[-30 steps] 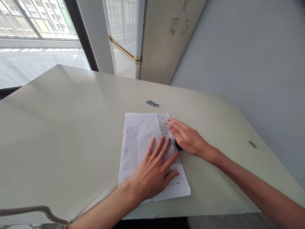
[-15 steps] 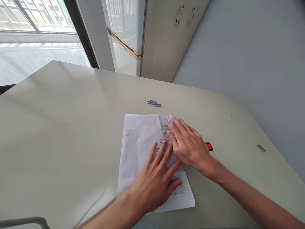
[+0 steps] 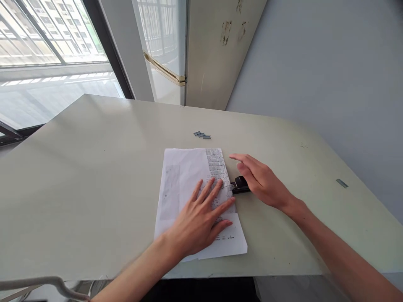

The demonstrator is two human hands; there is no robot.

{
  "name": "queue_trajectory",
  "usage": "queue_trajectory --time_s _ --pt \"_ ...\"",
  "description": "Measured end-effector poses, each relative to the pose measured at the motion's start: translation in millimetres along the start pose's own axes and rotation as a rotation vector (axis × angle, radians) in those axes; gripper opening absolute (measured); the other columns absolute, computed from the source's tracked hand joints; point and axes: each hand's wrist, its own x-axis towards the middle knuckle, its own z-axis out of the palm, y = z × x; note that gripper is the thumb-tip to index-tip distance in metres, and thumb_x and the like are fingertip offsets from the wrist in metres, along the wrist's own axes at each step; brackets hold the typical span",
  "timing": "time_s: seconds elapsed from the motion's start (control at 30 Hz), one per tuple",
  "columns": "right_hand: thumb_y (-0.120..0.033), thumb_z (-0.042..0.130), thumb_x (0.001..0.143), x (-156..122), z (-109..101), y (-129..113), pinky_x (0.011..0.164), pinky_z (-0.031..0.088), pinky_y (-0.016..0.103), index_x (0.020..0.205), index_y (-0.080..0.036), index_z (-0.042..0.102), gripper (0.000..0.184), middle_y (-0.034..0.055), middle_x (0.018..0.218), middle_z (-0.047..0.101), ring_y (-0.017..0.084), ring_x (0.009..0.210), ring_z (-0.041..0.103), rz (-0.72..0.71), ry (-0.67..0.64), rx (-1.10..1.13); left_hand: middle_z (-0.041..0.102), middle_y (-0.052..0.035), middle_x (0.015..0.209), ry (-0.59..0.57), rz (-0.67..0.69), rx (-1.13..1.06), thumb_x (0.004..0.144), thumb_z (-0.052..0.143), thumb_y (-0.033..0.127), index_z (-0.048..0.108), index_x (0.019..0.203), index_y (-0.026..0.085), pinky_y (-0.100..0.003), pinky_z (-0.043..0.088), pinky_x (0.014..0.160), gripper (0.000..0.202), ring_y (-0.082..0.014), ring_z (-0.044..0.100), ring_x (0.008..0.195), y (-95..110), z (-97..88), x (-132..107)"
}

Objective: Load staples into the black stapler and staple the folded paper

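A stack of white printed paper sheets (image 3: pixel 182 180) lies on the pale table (image 3: pixel 94 167). My left hand (image 3: pixel 201 218) rests flat on the sheets, fingers spread. A black stapler (image 3: pixel 239 185) sits at the paper's right edge, its nose over the sheets. My right hand (image 3: pixel 261 180) lies over the stapler's rear part with fingers extended and loosely curved; whether it grips the stapler is unclear.
Strips of staples (image 3: pixel 202 135) lie beyond the paper, and another strip (image 3: pixel 341 183) lies near the table's right edge. A cream cabinet or fridge (image 3: pixel 201 50) stands behind the table, a window (image 3: pixel 47 54) at the left, a grey wall (image 3: pixel 330 75) at the right.
My right hand has slid off the paper to the right, uncovering the black stapler at the sheet's edge. My left hand stays flat on the paper.
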Motion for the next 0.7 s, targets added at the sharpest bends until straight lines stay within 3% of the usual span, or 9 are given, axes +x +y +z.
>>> queue_trajectory --time_s 0.13,0.33,0.57,0.7 --pt "-0.054 0.044 0.106 -31.3 -10.4 26.5 0.105 0.051 0.047 0.14 -0.033 0.058 0.042 0.0057 0.135 0.069 0.029 0.126 0.063 -0.079 -0.087 -0.037 0.017 -0.001 0.174 -0.035 0.012 0.049 0.109 0.045 0.047 0.039 0.16 0.034 -0.057 0.02 0.131 0.053 -0.0299 0.012 0.16 -5.6 -10.6 -10.3" --pt "-0.056 0.052 0.103 -58.0 -11.5 62.5 0.076 0.057 0.039 0.123 -0.032 0.06 0.033 0.006 0.112 0.073 0.027 0.094 0.068 -0.009 0.029 -0.032 0.024 0.0015 0.172 -0.064 -0.002 0.099 0.11 0.045 0.046 0.029 0.164 0.037 -0.053 0.028 0.129 0.057 -0.0268 0.019 0.159 -7.8 -31.8 -29.3" --pt "-0.064 0.055 0.098 -100.2 -26.0 82.5 0.066 0.055 0.038 0.12 -0.035 0.064 0.037 0.0041 0.101 0.074 0.025 0.077 0.067 0.133 0.135 -0.049 0.029 0.0 0.171 0.086 -0.326 0.243 0.108 0.045 0.045 0.023 0.166 0.037 -0.064 0.028 0.125 0.062 -0.0331 0.026 0.157 -41.3 -49.9 -91.3" --pt "-0.064 0.06 0.094 -127.3 -27.8 88.6 0.053 0.052 0.035 0.119 -0.034 0.066 0.039 0.0057 0.101 0.074 0.025 0.072 0.064 0.209 0.194 -0.002 0.029 0.0028 0.171 0.07 -0.345 0.278 0.107 0.045 0.048 0.026 0.165 0.04 -0.063 0.031 0.125 0.062 -0.0344 0.027 0.156 -52.6 -54.0 -115.4"
